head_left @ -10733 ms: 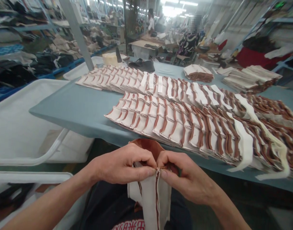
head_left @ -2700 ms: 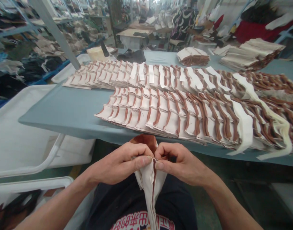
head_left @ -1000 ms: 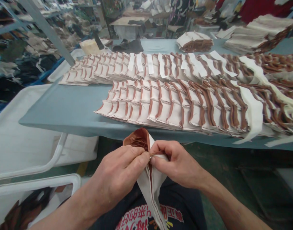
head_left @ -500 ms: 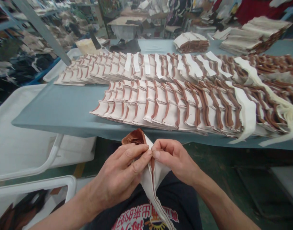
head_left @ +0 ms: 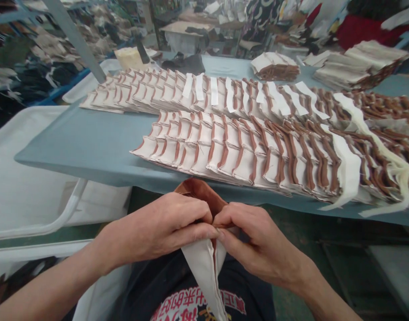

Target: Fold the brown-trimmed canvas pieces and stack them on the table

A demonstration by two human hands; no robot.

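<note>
Between my hands hangs a sewn fabric piece [head_left: 199, 263], cream on the outside and brown inside, with a seam running down toward my lap. My left hand [head_left: 171, 225] pinches its upper edge between thumb and curled fingers. Right beside it, my right hand [head_left: 254, 236] pinches the same edge, the thumb tips nearly touching. Above the hands the brown side of the piece bulges open. The lower end drops in front of my dark printed shirt [head_left: 177, 305]. What lies directly under the fingertips is hidden.
On the blue-covered table [head_left: 71, 142] ahead lie two long rows of overlapping cream-and-brown pieces [head_left: 204, 142]. White strips [head_left: 345, 160] lie across them. Further stacks [head_left: 274, 67] sit at the back. White bins [head_left: 27, 178] stand at left, near a metal post [head_left: 74, 40].
The brown side of the fabric piece has opened wider above my hands. My left hand has curled its fingers in, and both hands are now drawn together at the edge.
</note>
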